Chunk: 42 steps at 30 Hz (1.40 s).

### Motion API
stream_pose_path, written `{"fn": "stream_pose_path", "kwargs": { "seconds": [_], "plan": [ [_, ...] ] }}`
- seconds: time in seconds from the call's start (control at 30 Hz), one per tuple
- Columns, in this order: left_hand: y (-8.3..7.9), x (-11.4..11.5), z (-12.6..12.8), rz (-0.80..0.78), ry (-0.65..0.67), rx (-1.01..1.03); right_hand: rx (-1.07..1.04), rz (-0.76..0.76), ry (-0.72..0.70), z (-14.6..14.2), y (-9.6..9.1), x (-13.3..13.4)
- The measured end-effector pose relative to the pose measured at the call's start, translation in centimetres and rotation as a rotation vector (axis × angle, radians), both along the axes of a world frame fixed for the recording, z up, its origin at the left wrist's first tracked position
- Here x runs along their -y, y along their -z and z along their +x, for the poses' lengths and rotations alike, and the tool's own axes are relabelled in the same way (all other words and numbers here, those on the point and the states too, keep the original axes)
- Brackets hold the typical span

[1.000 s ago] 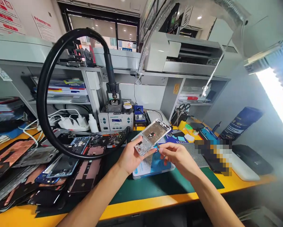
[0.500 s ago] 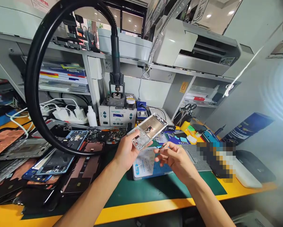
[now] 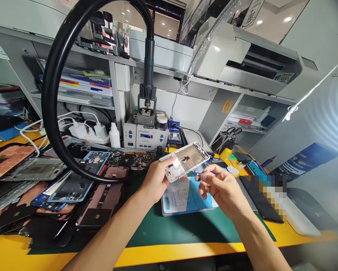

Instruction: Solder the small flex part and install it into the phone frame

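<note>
My left hand (image 3: 156, 179) grips the lower left end of a silver phone frame (image 3: 189, 159), thumb on its inner face. The frame is tilted, with a bare metallic bay and a dark flex piece showing inside. Close to its right edge, my right hand (image 3: 218, 184) pinches a small dark part (image 3: 202, 175) between thumb and fingers; it is too small to name. Both hands are raised over a blue and white box (image 3: 176, 201), which lies on the green mat (image 3: 152, 229).
Phone frames and back covers (image 3: 78, 177) are heaped at the left. A hot air station (image 3: 146, 136) stands behind, its thick black hose (image 3: 49, 94) looping across the left. Scissors (image 3: 231, 133), a spray can (image 3: 301, 162) and a black slab (image 3: 263, 199) are at the right.
The whole scene has shifted slightly right in view as the camera turned. The phone frame is tipped a little differently. Both hands keep their holds.
</note>
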<state>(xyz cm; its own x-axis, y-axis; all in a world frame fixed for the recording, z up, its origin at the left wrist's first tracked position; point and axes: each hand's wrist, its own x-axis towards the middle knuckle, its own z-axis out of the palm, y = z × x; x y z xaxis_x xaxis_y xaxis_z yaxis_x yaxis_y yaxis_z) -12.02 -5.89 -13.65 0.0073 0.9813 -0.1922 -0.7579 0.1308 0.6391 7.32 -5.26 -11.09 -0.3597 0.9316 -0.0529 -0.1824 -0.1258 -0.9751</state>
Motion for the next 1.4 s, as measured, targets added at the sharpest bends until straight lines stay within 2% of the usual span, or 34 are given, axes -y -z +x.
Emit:
{"fn": "stream_pose_path", "kwargs": {
  "seconds": [0.1,0.2,0.3,0.43,0.63,0.77,0.9,1.2,1.4],
  "plan": [
    [-0.1,0.1,0.0,0.013,0.015,-0.024,0.080,0.066,-0.049,0.0,-1.5,-0.7],
    [-0.2,0.1,-0.1,0.019,0.029,-0.044,0.251,0.152,-0.142,-0.4,-2.8,-1.4],
    [-0.4,0.0,-0.1,0.010,0.031,-0.063,0.341,0.201,-0.201,-0.8,-3.4,-2.0],
    [-0.4,-0.1,-0.1,-0.033,0.029,-0.084,0.344,0.187,-0.212,-1.0,-2.9,-2.8],
    [0.0,-0.2,-0.1,-0.101,0.060,-0.108,0.315,0.112,-0.270,-0.3,-0.6,-3.7],
    [0.4,-0.3,-0.1,-0.138,0.066,-0.124,0.281,0.046,-0.234,0.1,0.6,-3.9],
    [0.6,-0.4,0.1,-0.158,0.045,-0.123,0.270,0.043,-0.192,0.4,1.0,-4.0],
    [0.2,-0.6,0.9,-0.112,-0.148,-0.027,0.172,0.175,0.053,0.2,2.0,-4.0],
    [0.4,-0.4,1.3,-0.181,-0.111,0.111,0.150,0.151,0.158,-0.6,2.5,-3.7]
  ]
}}
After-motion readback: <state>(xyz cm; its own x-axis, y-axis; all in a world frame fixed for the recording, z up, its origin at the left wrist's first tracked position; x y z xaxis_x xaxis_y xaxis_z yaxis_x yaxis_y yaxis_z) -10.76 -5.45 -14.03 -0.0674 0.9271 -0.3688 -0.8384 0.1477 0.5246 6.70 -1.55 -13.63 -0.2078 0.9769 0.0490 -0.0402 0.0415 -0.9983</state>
